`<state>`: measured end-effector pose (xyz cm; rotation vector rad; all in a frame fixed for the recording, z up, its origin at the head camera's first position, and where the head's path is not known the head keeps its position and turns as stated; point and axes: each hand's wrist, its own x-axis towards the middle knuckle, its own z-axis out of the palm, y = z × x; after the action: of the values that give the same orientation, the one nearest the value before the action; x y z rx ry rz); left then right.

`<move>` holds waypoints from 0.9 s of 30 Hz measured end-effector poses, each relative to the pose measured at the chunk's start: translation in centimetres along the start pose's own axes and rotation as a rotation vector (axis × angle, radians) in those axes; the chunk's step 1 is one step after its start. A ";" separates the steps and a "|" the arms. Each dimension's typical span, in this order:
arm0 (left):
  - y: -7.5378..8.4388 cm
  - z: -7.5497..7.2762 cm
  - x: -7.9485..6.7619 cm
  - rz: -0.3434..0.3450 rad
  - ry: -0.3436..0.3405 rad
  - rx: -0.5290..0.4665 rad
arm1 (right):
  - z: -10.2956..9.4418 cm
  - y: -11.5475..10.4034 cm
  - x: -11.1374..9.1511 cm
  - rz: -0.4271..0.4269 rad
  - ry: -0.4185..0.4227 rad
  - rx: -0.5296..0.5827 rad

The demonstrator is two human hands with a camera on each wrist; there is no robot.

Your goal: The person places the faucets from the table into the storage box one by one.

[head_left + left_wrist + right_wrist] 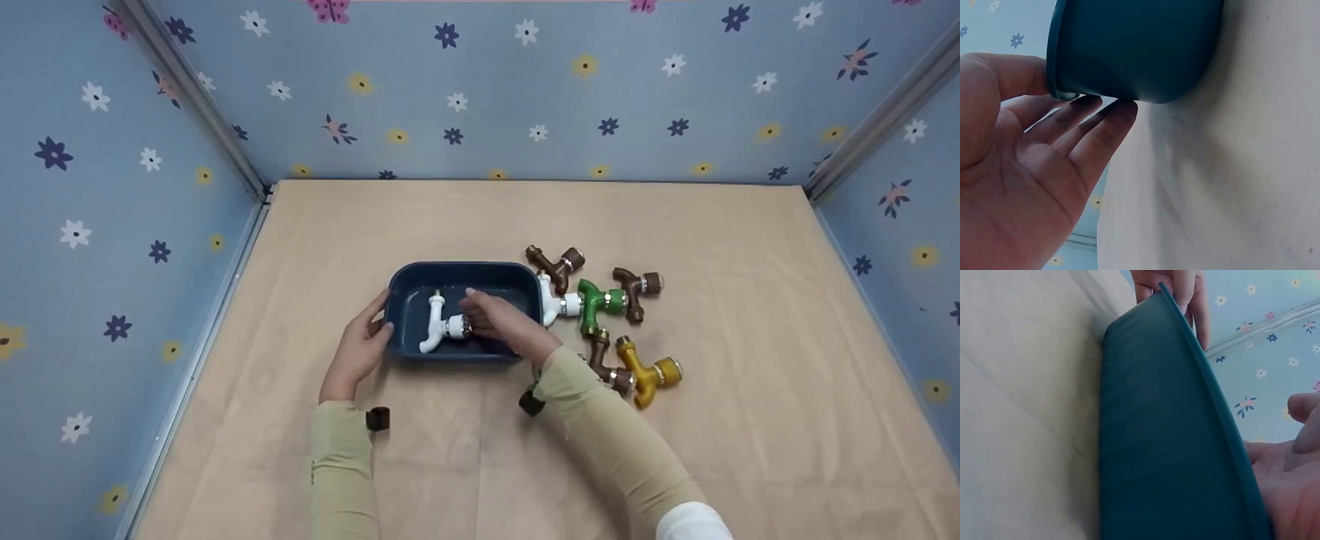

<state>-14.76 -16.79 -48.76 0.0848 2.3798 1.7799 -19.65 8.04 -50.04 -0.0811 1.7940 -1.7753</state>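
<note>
A dark blue plastic tub sits on the table, and inside its left half lies a white tap. My left hand holds the tub's left end, thumb at the rim and fingertips against the outer wall. Over the right side of the tub, my right hand reaches in, its fingertips close to the end of the white tap's handle. The right wrist view shows the thumb and palm behind the tub wall; the rest of those fingers is hidden.
Right of the tub lie another white tap, a green tap, a yellow tap and several brown taps. The right forearm partly covers one brown tap. Flower-patterned panels enclose the table.
</note>
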 end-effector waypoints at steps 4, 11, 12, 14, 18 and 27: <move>-1.5 -0.1 0.6 0.005 0.015 0.008 | -0.3 -0.2 -0.2 0.006 -0.010 0.015; -3.6 0.1 1.4 0.043 0.027 0.005 | -1.2 -0.6 -0.8 -0.008 0.012 0.034; -3.6 0.1 1.4 0.043 0.028 -0.001 | -1.3 -0.6 -1.0 -0.015 0.018 0.034; -3.7 0.2 1.4 0.037 0.030 -0.010 | -1.7 -0.7 -1.5 -0.025 0.027 0.035; -3.8 0.2 1.5 0.022 0.037 -0.015 | -2.5 -1.0 -2.5 -0.047 0.023 0.073; -2.2 0.2 1.1 0.014 0.007 -0.015 | -4.2 -2.6 -5.4 -0.096 -0.016 0.030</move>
<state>-15.68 -17.11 -51.05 0.0929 2.3766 1.8064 -18.08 13.99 -45.99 -0.1710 1.7783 -1.8630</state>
